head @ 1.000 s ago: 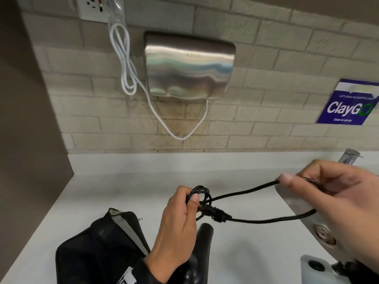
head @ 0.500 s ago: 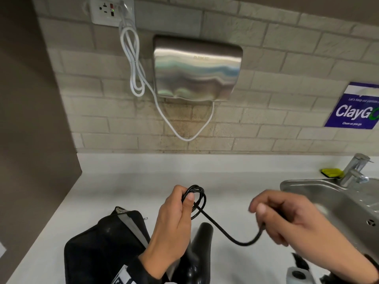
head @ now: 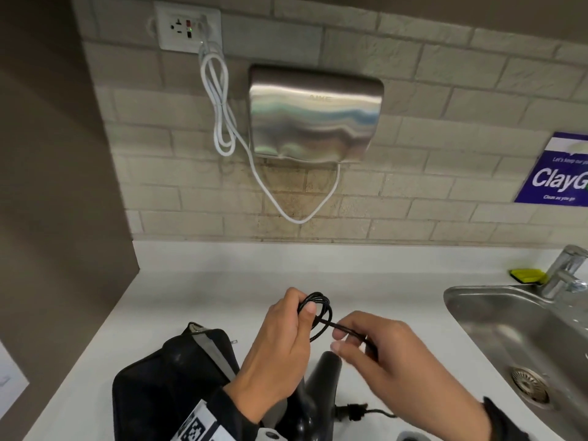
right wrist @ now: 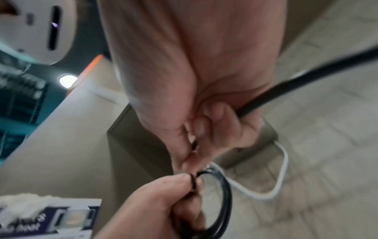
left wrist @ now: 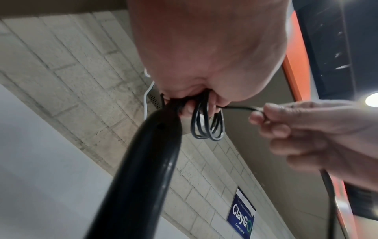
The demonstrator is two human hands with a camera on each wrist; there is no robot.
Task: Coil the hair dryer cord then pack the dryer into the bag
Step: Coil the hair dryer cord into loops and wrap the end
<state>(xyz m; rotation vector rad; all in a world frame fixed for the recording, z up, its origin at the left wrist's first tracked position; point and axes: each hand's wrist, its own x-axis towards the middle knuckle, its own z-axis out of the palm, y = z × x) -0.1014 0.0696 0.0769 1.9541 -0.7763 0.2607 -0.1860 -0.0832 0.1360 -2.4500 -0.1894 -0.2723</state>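
My left hand (head: 286, 338) grips several loops of the black cord (head: 319, 308) between thumb and fingers above the counter. My right hand (head: 375, 348) pinches the free run of cord just right of the coil, almost touching the left hand. The black hair dryer (head: 321, 386) stands below both hands, its handle (left wrist: 147, 161) rising toward the left palm. The cord's plug (head: 350, 410) lies on the counter by the dryer. The black bag (head: 178, 386) lies open on the left, partly hidden by my left wrist. In the right wrist view the coil (right wrist: 223, 194) hangs from the left fingers.
A steel sink (head: 515, 332) with a tap (head: 566, 268) is set into the white counter (head: 206, 291) on the right. A yellow sponge (head: 526, 275) lies behind it. A hand dryer (head: 315, 113) and its white cable (head: 222, 116) hang on the brick wall.
My right hand has swept left from over the sink to the coil, bringing the cord with it. The left hand kept its grip on the loops.
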